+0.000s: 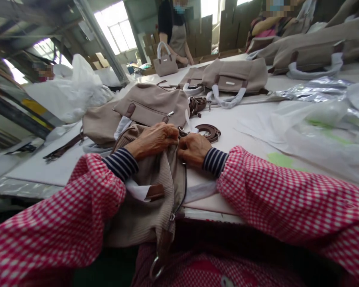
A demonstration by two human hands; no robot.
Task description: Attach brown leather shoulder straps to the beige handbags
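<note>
A ribbed taupe handbag (pixel 131 221) lies at the table's near edge, its zipper (pixel 171 179) running lengthwise toward me. My left hand (pixel 157 138) is closed on the bag's far end, fingers bent at the fabric beside the zipper. Just to its right, my right hand (pixel 194 149) is closed at the same end, fingertips curled against the edge. What exactly the fingertips pinch is hidden. A brown handle (pixel 155 192) wrapped in white paper sticks out of the bag's side. Near me hangs a metal ring (pixel 157 268) on a brown tab.
A smooth taupe bag (pixel 155 101) lies just beyond my hands, beside a coiled brown strap (pixel 209 132). Farther back are more bags (pixel 236 73). Plastic sheets (pixel 317 127) cover the right side. Two co-workers stand across the table, one near a small upright handbag (pixel 166 65).
</note>
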